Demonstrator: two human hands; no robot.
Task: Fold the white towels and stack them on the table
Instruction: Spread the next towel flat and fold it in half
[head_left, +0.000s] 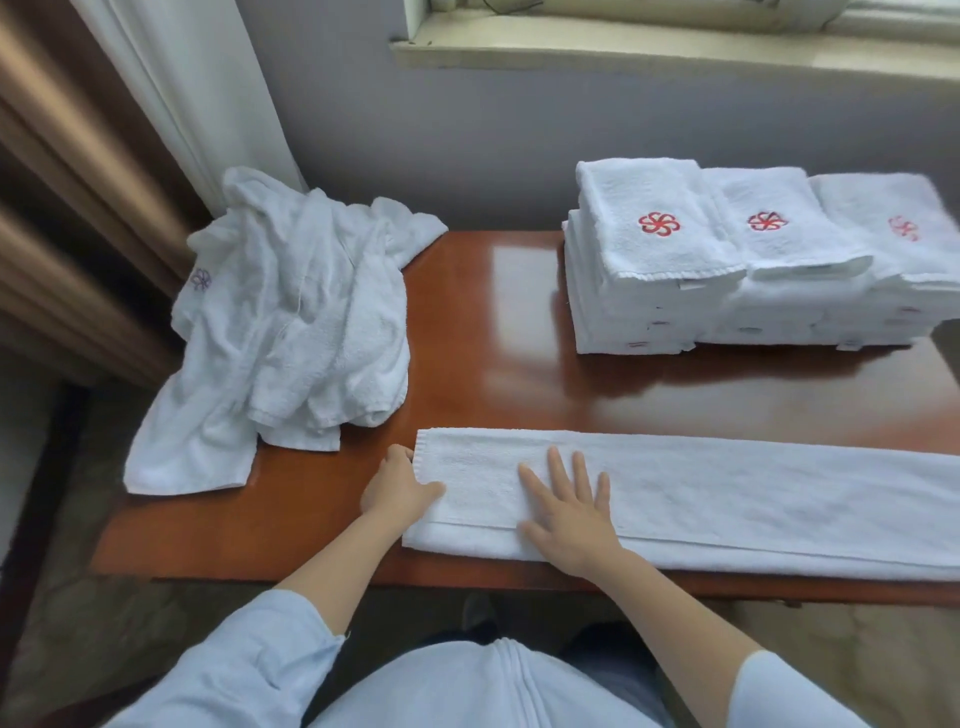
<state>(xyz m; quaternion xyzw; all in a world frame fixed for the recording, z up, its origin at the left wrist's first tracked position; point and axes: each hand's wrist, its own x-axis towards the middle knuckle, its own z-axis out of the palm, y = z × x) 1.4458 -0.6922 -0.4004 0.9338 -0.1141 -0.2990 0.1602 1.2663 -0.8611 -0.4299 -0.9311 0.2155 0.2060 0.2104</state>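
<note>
A white towel (727, 499), folded lengthwise into a long strip, lies along the front edge of the red-brown table (493, 312) and runs out of view at the right. My left hand (397, 488) grips the strip's left end, thumb on top and fingers curled at the edge. My right hand (569, 512) lies flat on the strip just right of it, fingers spread and straight. At the back right stand three stacks of folded towels (753, 265) with red flower emblems on top. A heap of unfolded white towels (280, 322) sits at the back left, partly hanging over the table's left edge.
A grey wall with a window sill (649, 52) rises behind the table. A white curtain (171, 83) and brown drapes (62, 182) hang at the left. Bare glossy tabletop lies between the heap and the stacks.
</note>
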